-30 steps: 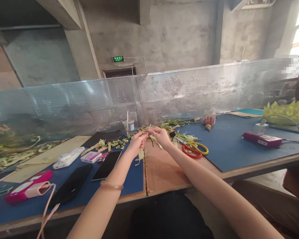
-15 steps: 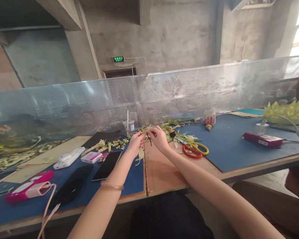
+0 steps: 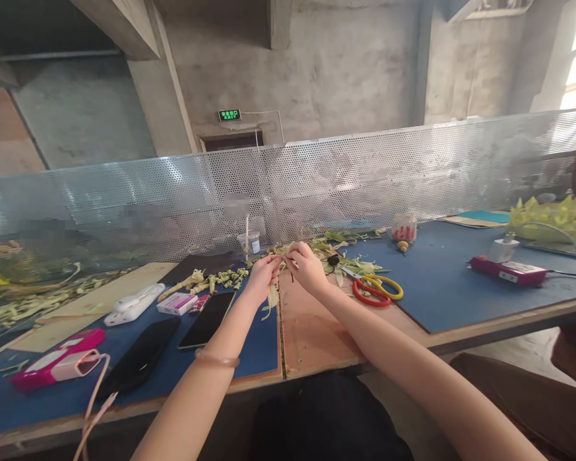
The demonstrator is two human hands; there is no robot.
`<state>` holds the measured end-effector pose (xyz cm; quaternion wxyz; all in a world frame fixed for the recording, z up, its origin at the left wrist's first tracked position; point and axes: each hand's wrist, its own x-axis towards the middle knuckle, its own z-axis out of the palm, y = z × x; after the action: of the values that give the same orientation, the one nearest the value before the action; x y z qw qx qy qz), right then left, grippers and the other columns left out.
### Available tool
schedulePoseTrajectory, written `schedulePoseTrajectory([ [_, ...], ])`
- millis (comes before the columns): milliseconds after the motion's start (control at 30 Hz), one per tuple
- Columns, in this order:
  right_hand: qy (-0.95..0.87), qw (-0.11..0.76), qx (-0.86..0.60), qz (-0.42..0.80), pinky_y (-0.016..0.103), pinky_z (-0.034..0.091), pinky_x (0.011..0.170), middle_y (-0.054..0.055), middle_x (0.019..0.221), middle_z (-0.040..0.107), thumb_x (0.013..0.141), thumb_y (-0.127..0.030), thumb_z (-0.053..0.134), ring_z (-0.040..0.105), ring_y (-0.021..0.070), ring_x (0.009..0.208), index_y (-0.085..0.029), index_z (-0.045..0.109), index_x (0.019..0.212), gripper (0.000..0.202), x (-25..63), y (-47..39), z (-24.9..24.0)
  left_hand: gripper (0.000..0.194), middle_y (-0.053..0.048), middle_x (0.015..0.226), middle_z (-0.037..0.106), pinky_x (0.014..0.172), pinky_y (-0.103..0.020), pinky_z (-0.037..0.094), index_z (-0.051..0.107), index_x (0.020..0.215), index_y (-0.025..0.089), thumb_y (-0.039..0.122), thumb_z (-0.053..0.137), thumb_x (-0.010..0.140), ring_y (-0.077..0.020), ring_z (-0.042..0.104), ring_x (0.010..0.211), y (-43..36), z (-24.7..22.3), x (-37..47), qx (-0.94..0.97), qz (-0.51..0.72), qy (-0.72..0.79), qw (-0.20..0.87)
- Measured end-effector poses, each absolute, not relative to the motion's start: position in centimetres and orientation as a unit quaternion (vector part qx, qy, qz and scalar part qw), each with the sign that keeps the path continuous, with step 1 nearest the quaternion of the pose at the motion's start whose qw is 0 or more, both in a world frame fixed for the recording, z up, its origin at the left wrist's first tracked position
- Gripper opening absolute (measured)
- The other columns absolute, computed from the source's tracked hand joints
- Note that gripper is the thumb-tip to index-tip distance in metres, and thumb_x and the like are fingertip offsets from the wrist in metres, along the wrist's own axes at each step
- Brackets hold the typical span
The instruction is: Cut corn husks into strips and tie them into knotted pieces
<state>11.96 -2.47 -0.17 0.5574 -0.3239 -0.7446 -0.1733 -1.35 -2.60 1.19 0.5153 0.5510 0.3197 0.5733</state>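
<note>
Both hands meet above the table joint, fingers pinched together and their tips nearly touching. My left hand is closed, with a pale strip of leaf or husk hanging beneath it. My right hand pinches a thin dark strand, whose end dangles between the hands. The exact grip is partly hidden by the fingers. Behind and to the right lie loose green and pale husk strips. Scissors with one red and one yellow handle rest on them, right of my right hand.
Left of my hands lie a phone, a black pouch, a small box, a white power bank and knotted husk pieces. A plastic cup stands behind. Rightward are a jar and a magenta power strip.
My right hand's fingers have curled slightly over the dark strand, and less of the strand shows. Otherwise both hands stay in nearly the same place.
</note>
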Motion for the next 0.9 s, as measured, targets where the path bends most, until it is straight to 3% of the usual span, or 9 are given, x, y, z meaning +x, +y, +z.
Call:
schedulePoseTrajectory([
  [267,-0.777,0.542,-0.282,-0.149,0.029,0.044,0.078,0.007,0.092,0.058,0.087,-0.021,0.045,0.050,0.0183,0.093,-0.021,0.060,0.083,0.016,12.32,-2.10,-0.31,0.027,0.011,0.044,0.026,0.036,-0.017,0.007,0.054,0.073,0.013,0.030,0.072,0.061,-0.0004,0.017,0.034,-2.56,1.18,-1.41,0.542,0.576,0.317,0.524],
  [900,-0.769,0.559,-0.293,-0.098,0.029,0.045,0.076,0.006,0.085,0.065,0.084,-0.022,0.048,0.054,0.0179,0.088,-0.021,0.059,0.074,0.014,12.46,-2.67,0.07,0.025,0.011,0.046,0.024,0.035,-0.016,0.006,0.059,0.074,0.012,0.027,0.072,0.060,0.0000,0.017,0.035,-2.32,1.15,-1.66,0.528,0.567,0.307,0.552],
])
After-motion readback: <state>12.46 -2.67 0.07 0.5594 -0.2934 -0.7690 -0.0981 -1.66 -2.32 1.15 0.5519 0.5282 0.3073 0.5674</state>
